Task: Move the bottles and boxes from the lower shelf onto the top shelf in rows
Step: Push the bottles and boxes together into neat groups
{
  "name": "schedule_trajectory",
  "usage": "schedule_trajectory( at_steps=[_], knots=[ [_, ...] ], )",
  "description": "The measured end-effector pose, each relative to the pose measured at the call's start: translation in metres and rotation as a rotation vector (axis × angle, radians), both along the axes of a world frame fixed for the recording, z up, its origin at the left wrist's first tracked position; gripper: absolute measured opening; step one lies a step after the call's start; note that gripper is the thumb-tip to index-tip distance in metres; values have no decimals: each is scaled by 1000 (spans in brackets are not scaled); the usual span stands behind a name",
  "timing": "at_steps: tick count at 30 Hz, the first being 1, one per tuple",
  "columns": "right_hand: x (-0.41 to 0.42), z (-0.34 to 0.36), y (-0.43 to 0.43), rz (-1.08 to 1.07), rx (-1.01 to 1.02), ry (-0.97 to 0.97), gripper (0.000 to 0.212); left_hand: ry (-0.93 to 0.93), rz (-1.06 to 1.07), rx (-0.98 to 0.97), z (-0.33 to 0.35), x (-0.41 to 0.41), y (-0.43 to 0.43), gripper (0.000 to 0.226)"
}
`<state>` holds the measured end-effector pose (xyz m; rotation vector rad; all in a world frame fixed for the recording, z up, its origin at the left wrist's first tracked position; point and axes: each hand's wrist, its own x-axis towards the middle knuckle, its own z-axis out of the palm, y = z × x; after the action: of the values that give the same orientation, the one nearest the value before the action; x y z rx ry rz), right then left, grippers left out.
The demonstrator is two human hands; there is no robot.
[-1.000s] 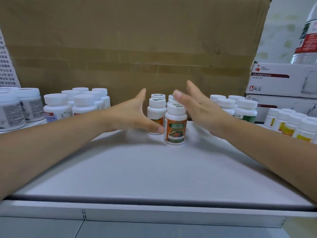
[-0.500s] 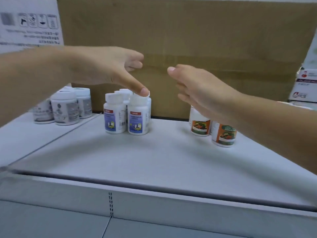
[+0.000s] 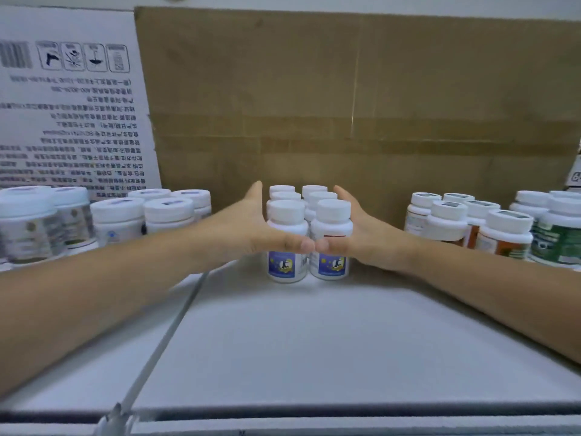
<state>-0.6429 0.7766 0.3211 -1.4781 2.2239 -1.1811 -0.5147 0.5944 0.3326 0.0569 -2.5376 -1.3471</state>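
Cardboard backing (image 3: 345, 105) stands behind white shelf (image 3: 314, 341). Block of blue-label bottles (image 3: 333, 221) upright at far centre of shelf, two columns, long axis running near to far. Flat left hand (image 3: 248, 228) presses block's left flank, right hand (image 3: 361, 237) presses right flank; fingers straight, pointing far, both equally near. Both thumbs (image 3: 295, 245) lie across near faces, tips meeting. Judgement: squaring-up squeeze, push rearward likely.

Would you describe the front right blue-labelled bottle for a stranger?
Before the brown cardboard, mid-shelf, the left hand and right hand flank two rows of blue-labelled bottles. The front bottle of the right row shows a red strip above the right thumb.
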Motion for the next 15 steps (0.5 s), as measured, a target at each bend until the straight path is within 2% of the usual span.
schedule_trajectory(
  at_steps=[2,3,6,10,15],
  knots=[
    [0,-1,-3,46,-26,-20,155,8,-65,14,-12,-7,-6,117],
    [-2,-3,-7,67,-43,-43,149,8,-113,18,-17,-11,-9,114],
    [-7,-10,-11,105,-69,-95,130,8,-212,50,-26,-19,-13,114],
    [-7,-11,-14,132,-87,-133,119,4,-248,50,-27,-23,-17,115],
    [-8,-13,-13,58,-69,-30,104,-6,-266,3,-25,-18,-15,105]
  ],
)
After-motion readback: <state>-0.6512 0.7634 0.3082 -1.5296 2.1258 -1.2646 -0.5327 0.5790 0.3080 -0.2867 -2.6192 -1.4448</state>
